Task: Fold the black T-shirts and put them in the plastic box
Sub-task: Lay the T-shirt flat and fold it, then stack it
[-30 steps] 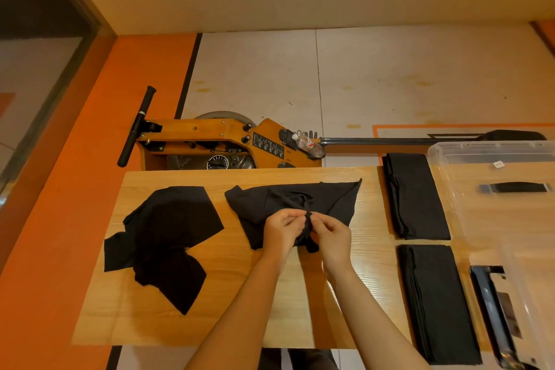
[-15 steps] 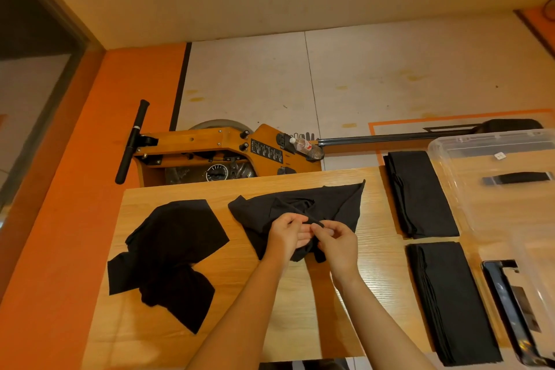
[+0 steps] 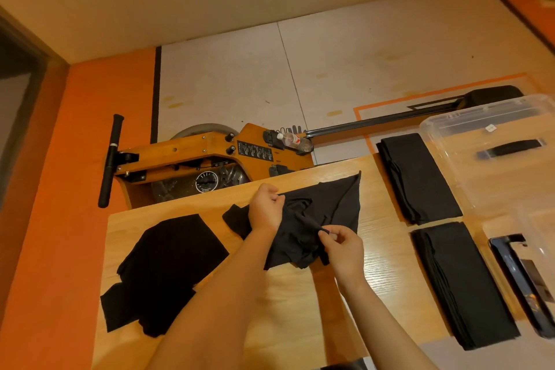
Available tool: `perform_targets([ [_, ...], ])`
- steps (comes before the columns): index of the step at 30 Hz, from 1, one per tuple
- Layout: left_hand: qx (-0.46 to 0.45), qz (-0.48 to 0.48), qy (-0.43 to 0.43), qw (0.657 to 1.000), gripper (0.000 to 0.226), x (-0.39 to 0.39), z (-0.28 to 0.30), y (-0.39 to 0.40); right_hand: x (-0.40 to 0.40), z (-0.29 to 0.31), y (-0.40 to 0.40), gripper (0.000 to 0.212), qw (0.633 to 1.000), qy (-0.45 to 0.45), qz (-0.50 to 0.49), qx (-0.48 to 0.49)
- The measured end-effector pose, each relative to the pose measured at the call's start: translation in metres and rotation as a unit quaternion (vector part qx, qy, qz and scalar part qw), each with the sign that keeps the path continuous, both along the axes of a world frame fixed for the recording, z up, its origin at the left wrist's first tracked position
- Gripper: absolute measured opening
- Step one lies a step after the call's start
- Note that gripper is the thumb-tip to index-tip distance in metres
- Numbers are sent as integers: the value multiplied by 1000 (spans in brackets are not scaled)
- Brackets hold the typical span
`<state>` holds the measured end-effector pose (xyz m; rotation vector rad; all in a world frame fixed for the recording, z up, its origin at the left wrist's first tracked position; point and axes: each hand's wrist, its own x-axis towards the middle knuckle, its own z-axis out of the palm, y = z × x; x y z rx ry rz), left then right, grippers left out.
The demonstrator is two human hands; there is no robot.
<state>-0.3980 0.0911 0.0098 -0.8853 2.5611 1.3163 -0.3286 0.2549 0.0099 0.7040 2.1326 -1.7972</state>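
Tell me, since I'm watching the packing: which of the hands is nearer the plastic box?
Right. The right hand pinches the crumpled T-shirt on the side toward the plastic box; the left hand grips it farther away.

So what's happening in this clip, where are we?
A person is sorting out a crumpled black T-shirt on the wooden table. The left hand grips its far edge and the right hand pinches a fold. Another unfolded shirt lies to the left. Two folded stacks sit beside the plastic box, not yet inside.

Bare table point(image 3: 300, 309) lies open between the crumpled shirt point(image 3: 168, 267) and two folded stacks point(image 3: 462, 282).
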Motion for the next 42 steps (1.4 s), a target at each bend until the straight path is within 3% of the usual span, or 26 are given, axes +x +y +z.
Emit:
perform_targets([
  [6,-86,-149,-139,975,25,-30,-15,-12,10,7,-3,13,1000,-1,-21,-17],
  [17,-137,-254,-185,939,13,-45,-11,-8,15,9,-1,14,998,-6,-52,-35],
  [25,-58,-250,-87,963,11,-44,-2,-27,15,6,11,11,995,-1,-93,-47],
  [29,-22,-301,-57,952,15,-40,7,-37,15,2,16,10,994,-4,-103,-39],
  [38,-45,-366,-104,924,40,-38,15,-47,22,-3,25,10,994,19,-107,-11],
  [42,-101,-394,-89,909,40,-35,19,-54,20,2,30,10,992,30,-125,-7],
])
